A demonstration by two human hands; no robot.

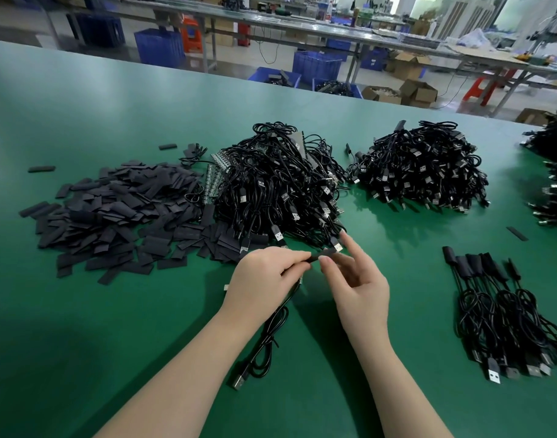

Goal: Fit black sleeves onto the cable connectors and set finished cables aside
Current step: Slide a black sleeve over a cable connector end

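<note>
My left hand (264, 279) pinches one end of a black sleeve (323, 256) that sits over a cable's connector. The cable (270, 339) trails from under that hand toward me and ends in a USB plug (238, 381). On the sleeve's other end, the thumb and fingers of my right hand (356, 282) are closed. A heap of flat black sleeves (119, 213) lies to the left. Behind my hands stands a big tangle of black cables (277, 184). A small row of sleeved cables (504, 314) lies at the right.
A second cable pile (425, 172) sits further back on the green table (81, 327), and more cables (555, 191) reach the right edge. One loose sleeve (519, 233) lies alone at the right. Blue crates and cardboard boxes stand on the floor beyond the table.
</note>
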